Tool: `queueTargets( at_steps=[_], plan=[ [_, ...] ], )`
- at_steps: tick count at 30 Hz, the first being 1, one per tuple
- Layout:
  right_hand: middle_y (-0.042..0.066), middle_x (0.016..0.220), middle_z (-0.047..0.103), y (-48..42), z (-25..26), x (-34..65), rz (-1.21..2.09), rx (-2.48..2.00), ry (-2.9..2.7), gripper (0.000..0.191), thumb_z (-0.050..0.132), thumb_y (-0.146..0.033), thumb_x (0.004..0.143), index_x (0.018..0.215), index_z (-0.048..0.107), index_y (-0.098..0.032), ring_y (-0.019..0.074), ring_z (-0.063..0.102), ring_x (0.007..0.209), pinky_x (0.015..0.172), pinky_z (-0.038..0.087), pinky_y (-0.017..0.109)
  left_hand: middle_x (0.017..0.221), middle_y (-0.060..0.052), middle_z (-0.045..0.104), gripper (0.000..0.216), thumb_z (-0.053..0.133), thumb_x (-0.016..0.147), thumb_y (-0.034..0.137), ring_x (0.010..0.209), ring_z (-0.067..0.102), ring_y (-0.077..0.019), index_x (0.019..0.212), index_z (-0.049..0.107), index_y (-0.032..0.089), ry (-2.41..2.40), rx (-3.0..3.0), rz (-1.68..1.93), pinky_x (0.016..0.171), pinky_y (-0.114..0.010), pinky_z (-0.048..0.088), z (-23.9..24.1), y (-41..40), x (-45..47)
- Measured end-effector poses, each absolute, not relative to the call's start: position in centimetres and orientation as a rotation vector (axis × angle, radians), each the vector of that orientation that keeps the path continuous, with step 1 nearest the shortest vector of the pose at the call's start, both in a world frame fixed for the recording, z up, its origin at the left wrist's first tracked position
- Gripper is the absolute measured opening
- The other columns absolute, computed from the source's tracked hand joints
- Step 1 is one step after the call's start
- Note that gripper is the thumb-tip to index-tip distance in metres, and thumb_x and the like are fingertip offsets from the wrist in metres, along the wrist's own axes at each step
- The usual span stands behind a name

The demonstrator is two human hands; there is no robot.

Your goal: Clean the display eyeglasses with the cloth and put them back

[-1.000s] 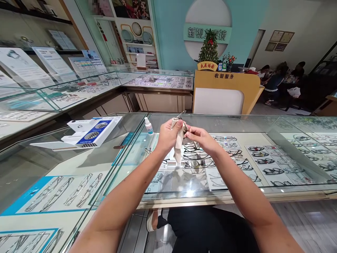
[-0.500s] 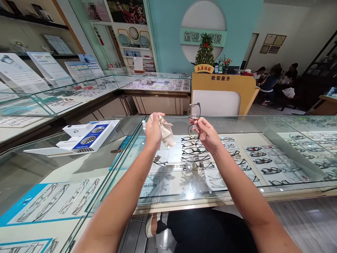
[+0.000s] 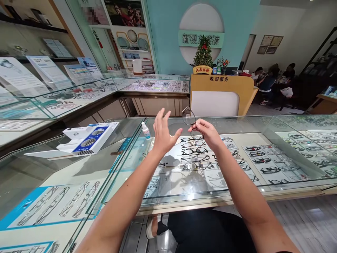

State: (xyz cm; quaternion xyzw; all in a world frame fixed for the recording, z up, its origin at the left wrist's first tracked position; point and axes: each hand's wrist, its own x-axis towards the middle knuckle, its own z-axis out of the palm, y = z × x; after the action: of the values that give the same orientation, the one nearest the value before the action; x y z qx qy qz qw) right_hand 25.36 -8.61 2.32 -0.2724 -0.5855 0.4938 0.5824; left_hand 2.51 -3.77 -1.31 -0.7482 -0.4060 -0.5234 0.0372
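My right hand [image 3: 206, 133] pinches a pair of thin dark-framed eyeglasses [image 3: 189, 117] by the middle, holding them up above the glass counter. One lens rim points upward and the other hangs below my fingers. To their left, my left hand [image 3: 165, 131] is raised with fingers spread and nothing in it. A small white spray bottle [image 3: 145, 131] with a blue and white label stands on the counter just left of that hand. Something pale, partly hidden behind my left wrist, may be the cloth.
Below the glass countertop [image 3: 179, 196] lie rows of eyeglasses [image 3: 194, 151]. An opened white and blue box [image 3: 92, 140] rests on the counter at left. Beyond stand a yellow cashier desk [image 3: 222, 84] and more display cases. Several people sit at the far right.
My left hand has let go of the beige cloth and opened, moving slightly right. The spray bottle now shows fully. The eyeglasses have tilted and shifted slightly left in my right hand.
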Motion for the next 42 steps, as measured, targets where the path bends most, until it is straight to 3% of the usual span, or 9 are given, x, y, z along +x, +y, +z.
queueTargets(
  at_steps=[4, 7, 12, 16, 20, 25, 28, 33, 42],
  plan=[
    [0.002, 0.082, 0.078, -8.5, 2.4, 25.9, 1.113, -0.692, -1.535, 0.042, 0.084, -0.062, 0.091, 0.084, 0.071, -0.023, 0.0221, 0.073, 0.092, 0.100, 0.053, 0.039, 0.172, -0.021, 0.056, 0.088, 0.081, 0.091, 0.070, 0.167, 0.042, -0.0422, 0.163, 0.055, 0.026, -0.851, -2.315, -1.651, 0.136, -0.062, 0.031, 0.0, -4.9, 2.8],
    [0.002, 0.081, 0.077, -8.8, 2.7, 26.3, 1.146, -0.709, -1.594, 0.043, 0.084, -0.062, 0.091, 0.081, 0.070, -0.023, 0.0221, 0.073, 0.089, 0.097, 0.054, 0.039, 0.161, -0.019, 0.067, 0.079, 0.087, 0.090, 0.059, 0.160, 0.053, -0.0427, 0.157, 0.063, 0.027, -0.783, -2.414, -1.606, 0.131, -0.059, 0.038, 0.5, -5.3, 2.7],
    [0.003, 0.080, 0.078, -9.8, 3.5, 26.7, 1.172, -0.749, -1.674, 0.044, 0.081, -0.063, 0.094, 0.081, 0.068, -0.023, 0.0219, 0.072, 0.086, 0.093, 0.054, 0.039, 0.142, -0.018, 0.078, 0.069, 0.086, 0.091, 0.065, 0.146, 0.065, -0.0420, 0.144, 0.071, 0.025, -0.840, -2.474, -1.557, 0.125, -0.058, 0.045, 1.2, -5.8, 2.5],
    [0.003, 0.080, 0.079, -10.8, 4.5, 26.8, 1.182, -0.705, -1.716, 0.043, 0.080, -0.061, 0.097, 0.080, 0.069, -0.023, 0.0224, 0.072, 0.083, 0.089, 0.055, 0.039, 0.135, -0.017, 0.079, 0.071, 0.090, 0.083, 0.074, 0.135, 0.071, -0.0404, 0.133, 0.077, 0.025, -0.821, -2.497, -1.599, 0.120, -0.056, 0.052, 2.3, -6.8, 2.2],
    [0.005, 0.085, 0.079, -11.8, 7.4, 27.0, 1.091, -0.693, -1.815, 0.047, 0.073, -0.065, 0.103, 0.083, 0.075, -0.022, 0.0218, 0.072, 0.086, 0.092, 0.055, 0.039, 0.126, -0.013, 0.081, 0.061, 0.095, 0.083, 0.064, 0.120, 0.076, -0.0337, 0.126, 0.077, 0.026, -0.617, -2.457, -1.712, 0.109, -0.049, 0.060, 4.9, -8.1, 1.8],
    [0.005, 0.099, 0.077, -12.9, 12.8, 28.0, 0.748, -0.641, -1.885, 0.049, 0.061, -0.070, 0.108, 0.109, 0.082, -0.026, 0.0214, 0.071, 0.098, 0.095, 0.055, 0.039, 0.106, -0.006, 0.077, 0.065, 0.100, 0.075, 0.067, 0.101, 0.074, -0.0282, 0.120, 0.075, 0.027, -0.527, -2.283, -1.890, 0.100, -0.047, 0.062, 10.3, -8.0, 1.4],
    [0.002, 0.104, 0.072, -13.6, 15.0, 28.1, 0.473, -0.590, -1.828, 0.042, 0.076, -0.064, 0.102, 0.127, 0.075, -0.030, 0.0211, 0.069, 0.102, 0.101, 0.054, 0.040, 0.103, -0.004, 0.070, 0.070, 0.097, 0.073, 0.076, 0.094, 0.070, -0.0254, 0.119, 0.074, 0.029, -0.549, -2.173, -2.077, 0.098, -0.047, 0.061, 13.0, -7.3, 1.8],
    [0.002, 0.108, 0.066, -14.2, 15.2, 27.1, 0.043, -0.664, -1.731, 0.058, 0.090, -0.057, 0.091, 0.137, 0.065, -0.033, 0.0222, 0.066, 0.098, 0.104, 0.056, 0.044, 0.108, -0.004, 0.066, 0.070, 0.090, 0.078, 0.082, 0.089, 0.067, -0.0216, 0.120, 0.072, 0.030, -0.505, -2.127, -2.215, 0.091, -0.043, 0.060, 14.0, -6.9, 2.8],
    [0.003, 0.107, 0.069, -14.0, 14.8, 27.4, -0.030, -0.723, -1.685, 0.047, 0.088, -0.056, 0.094, 0.129, 0.068, -0.031, 0.0220, 0.070, 0.100, 0.101, 0.059, 0.043, 0.111, -0.005, 0.067, 0.067, 0.093, 0.081, 0.074, 0.093, 0.069, -0.0207, 0.126, 0.072, 0.030, -0.543, -2.272, -2.198, 0.090, -0.038, 0.064, 13.4, -8.0, 2.9]
  ],
)
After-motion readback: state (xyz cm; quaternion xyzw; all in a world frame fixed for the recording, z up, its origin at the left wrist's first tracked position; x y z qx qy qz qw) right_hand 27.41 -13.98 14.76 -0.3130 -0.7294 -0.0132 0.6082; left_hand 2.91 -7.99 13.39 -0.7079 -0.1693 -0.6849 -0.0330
